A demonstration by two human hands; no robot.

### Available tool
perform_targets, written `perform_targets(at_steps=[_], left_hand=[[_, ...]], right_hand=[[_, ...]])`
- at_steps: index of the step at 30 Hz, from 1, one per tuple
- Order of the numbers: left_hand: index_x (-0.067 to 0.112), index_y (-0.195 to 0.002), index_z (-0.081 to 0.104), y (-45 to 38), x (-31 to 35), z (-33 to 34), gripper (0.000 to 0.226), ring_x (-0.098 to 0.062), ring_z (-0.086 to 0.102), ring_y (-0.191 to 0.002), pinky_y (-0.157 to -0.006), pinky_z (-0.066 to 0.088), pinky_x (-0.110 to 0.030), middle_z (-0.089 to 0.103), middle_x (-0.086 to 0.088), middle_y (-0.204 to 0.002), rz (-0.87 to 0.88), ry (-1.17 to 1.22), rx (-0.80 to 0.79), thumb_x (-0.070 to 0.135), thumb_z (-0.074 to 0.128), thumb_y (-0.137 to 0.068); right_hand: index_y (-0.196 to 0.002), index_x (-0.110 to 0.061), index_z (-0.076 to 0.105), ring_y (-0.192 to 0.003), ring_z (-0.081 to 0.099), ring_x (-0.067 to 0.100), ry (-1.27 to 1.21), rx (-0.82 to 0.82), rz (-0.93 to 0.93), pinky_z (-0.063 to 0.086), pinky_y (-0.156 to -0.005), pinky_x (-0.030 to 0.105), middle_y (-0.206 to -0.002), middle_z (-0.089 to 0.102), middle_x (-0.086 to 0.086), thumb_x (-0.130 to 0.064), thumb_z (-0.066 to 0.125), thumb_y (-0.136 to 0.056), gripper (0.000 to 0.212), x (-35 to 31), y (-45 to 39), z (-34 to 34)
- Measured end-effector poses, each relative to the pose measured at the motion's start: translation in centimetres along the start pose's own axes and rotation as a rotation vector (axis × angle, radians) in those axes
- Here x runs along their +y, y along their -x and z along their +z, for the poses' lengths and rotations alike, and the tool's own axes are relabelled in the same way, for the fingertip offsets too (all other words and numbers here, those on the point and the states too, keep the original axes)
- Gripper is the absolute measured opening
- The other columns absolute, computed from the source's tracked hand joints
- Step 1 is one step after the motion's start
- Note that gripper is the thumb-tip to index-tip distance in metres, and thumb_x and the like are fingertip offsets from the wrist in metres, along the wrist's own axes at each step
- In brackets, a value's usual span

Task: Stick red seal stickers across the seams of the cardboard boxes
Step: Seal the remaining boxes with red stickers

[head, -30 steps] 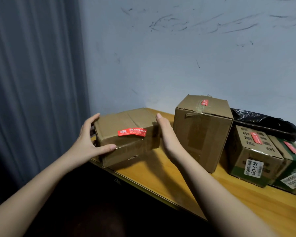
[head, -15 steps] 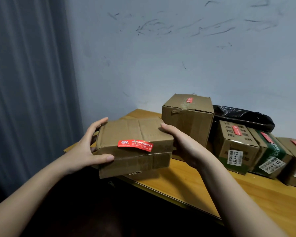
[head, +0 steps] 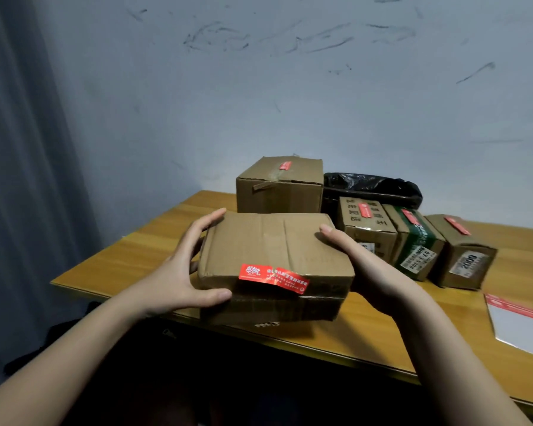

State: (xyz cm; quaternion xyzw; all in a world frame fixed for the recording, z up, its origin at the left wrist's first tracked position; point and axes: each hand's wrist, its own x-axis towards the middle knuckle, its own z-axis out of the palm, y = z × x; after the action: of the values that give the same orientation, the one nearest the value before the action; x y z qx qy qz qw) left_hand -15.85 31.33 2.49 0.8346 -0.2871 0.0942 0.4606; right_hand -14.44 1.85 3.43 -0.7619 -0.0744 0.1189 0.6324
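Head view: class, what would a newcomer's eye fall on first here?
The flat cardboard box held between the left hand and right hand over the table's near edge, with a red seal sticker across its front seam. Behind it, a row of sealed boxes along the wooden table.

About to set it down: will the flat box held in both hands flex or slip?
The flat box probably flexes a little: its top shows creases and dents. It seems light, since the left hand and right hand hold it by its ends alone. Plain cardboard likely grips well.
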Motion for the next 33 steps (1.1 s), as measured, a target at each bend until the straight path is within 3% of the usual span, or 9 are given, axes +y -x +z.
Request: perform_targets(at_steps=[6,11,14,16,19,21,25,29,33], left_hand=[[0.049,-0.143,0.013,-3.6,1.2,4.8,0.106,0.009,0.022,-0.136,-0.098,0.027,-0.001,0.016,0.023,-0.149,0.054,0.035,-0.117,0.049,0.077,-0.059],[0.053,-0.144,-0.009,-6.5,1.1,8.5,0.121,0.019,0.007,-0.136,-0.103,0.016,0.001,-0.003,0.037,-0.148,0.05,0.058,-0.224,0.049,0.077,-0.059],[0.051,-0.141,-0.004,-8.2,1.3,10.1,0.118,0.028,0.012,-0.128,-0.1,0.022,0.002,0.002,0.043,-0.14,0.005,0.197,-0.259,0.066,0.075,-0.055],[0.043,-0.139,0.01,-9.4,1.0,11.1,0.113,0.015,0.02,-0.135,-0.105,0.029,-0.008,0.016,0.031,-0.141,-0.039,0.278,-0.217,0.083,0.066,-0.05],[0.03,-0.148,0.022,-9.7,-0.8,11.5,0.136,-0.018,0.032,-0.139,-0.112,0.032,-0.033,0.031,0.004,-0.15,-0.078,0.459,-0.259,0.085,0.071,-0.034],[0.034,-0.147,0.023,-10.0,1.1,11.7,0.131,-0.02,0.039,-0.135,-0.113,0.031,-0.045,0.035,0.001,-0.149,-0.187,0.456,-0.301,0.083,0.072,-0.036],[0.034,-0.149,0.016,-10.6,1.4,12.3,0.143,-0.015,0.039,-0.134,-0.112,0.034,-0.039,0.036,0.0,-0.147,-0.283,0.381,-0.242,0.077,0.078,-0.027],[0.041,-0.141,0.023,-10.9,0.6,12.9,0.132,-0.013,0.037,-0.136,-0.112,0.034,-0.038,0.034,0.004,-0.149,-0.198,0.378,-0.186,0.069,0.084,-0.029],[0.054,-0.128,0.025,-10.7,0.0,13.4,0.11,-0.007,0.033,-0.137,-0.112,0.035,-0.033,0.032,0.016,-0.144,-0.104,0.382,-0.135,0.058,0.088,-0.038]], right_hand=[[-0.119,-0.029,0.061,-0.104,0.066,0.021,-0.029,0.158,-0.026,0.048,-0.083,0.033,-0.108,0.072,0.001,-0.069,0.06,-0.071,0.063,1.5,2.5,-4.8],[-0.116,-0.021,0.061,-0.091,0.065,0.017,-0.08,0.272,-0.084,0.043,-0.067,0.028,-0.102,0.07,0.002,-0.06,0.059,-0.069,0.06,2.9,4.2,-8.0],[-0.119,-0.021,0.059,-0.1,0.065,0.019,-0.099,0.34,-0.165,0.048,-0.077,0.035,-0.111,0.068,0.004,-0.06,0.064,-0.061,0.07,3.7,4.8,-9.8],[-0.118,-0.027,0.058,-0.1,0.067,0.016,-0.097,0.367,-0.23,0.053,-0.08,0.036,-0.111,0.069,0.0,-0.057,0.064,-0.061,0.065,4.0,5.0,-10.7],[-0.116,-0.033,0.058,-0.097,0.067,0.005,-0.093,0.38,-0.312,0.054,-0.071,0.019,-0.108,0.07,-0.01,-0.047,0.066,-0.064,0.055,4.2,5.1,-11.2],[-0.122,-0.033,0.055,-0.104,0.065,0.008,-0.079,0.371,-0.35,0.052,-0.076,0.019,-0.116,0.068,-0.008,-0.047,0.066,-0.061,0.063,4.4,5.0,-11.6],[-0.129,-0.044,0.051,-0.123,0.054,0.015,-0.013,0.346,-0.428,0.047,-0.096,0.038,-0.136,0.054,-0.008,-0.045,0.068,-0.058,0.073,4.8,5.0,-12.2],[-0.133,-0.042,0.046,-0.122,0.049,-0.008,-0.007,0.325,-0.424,0.043,-0.095,0.018,-0.14,0.046,-0.019,-0.068,0.074,-0.046,0.094,4.3,3.8,-12.1],[-0.139,-0.009,0.03,-0.105,0.055,-0.015,0.104,0.351,-0.488,0.042,-0.087,0.006,-0.137,0.035,0.007,-0.096,0.06,-0.027,0.145,5.2,1.3,-14.0]])
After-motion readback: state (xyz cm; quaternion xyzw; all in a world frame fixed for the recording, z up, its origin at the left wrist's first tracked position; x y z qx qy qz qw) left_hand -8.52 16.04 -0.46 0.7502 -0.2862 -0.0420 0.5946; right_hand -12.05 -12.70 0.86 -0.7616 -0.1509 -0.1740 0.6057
